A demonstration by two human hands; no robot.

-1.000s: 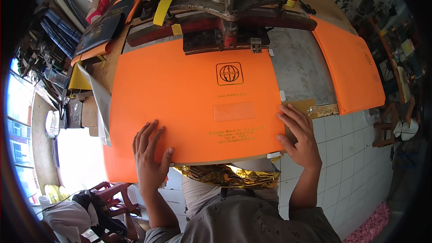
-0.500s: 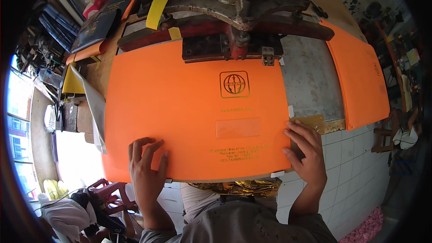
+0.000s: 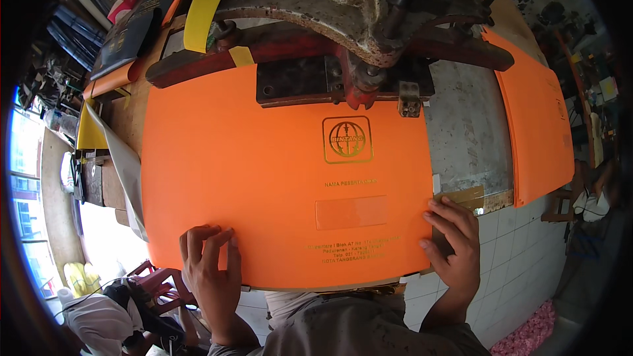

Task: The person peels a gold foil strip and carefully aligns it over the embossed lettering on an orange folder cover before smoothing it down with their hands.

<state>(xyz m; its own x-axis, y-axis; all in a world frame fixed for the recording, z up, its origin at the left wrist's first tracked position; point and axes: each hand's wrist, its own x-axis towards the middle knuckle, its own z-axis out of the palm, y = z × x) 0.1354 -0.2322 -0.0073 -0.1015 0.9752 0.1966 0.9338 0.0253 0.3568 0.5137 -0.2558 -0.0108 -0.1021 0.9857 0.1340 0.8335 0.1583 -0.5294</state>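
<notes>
White tiled floor (image 3: 508,237); bright window (image 3: 26,178) left; cluttered shelves (image 3: 46,53).

We see a bright daylight scene, well exposed at centre. Main light comes from the window (image 3: 26,178) on the far left, which is blown out to white with no detail. The orange sheet (image 3: 277,184) is evenly lit and saturated, with no hard glare, and its gold print stays sharp. The press head (image 3: 356,20) casts a soft shadow just under itself. The left hand (image 3: 211,277) and right hand (image 3: 455,250) are crisp, with no motion blur. We note strong fisheye bending: the sheet's edges bow, and the tiled floor (image 3: 521,270) curves. A black vignette rings the frame; clutter near the rim is dim and soft.
</notes>
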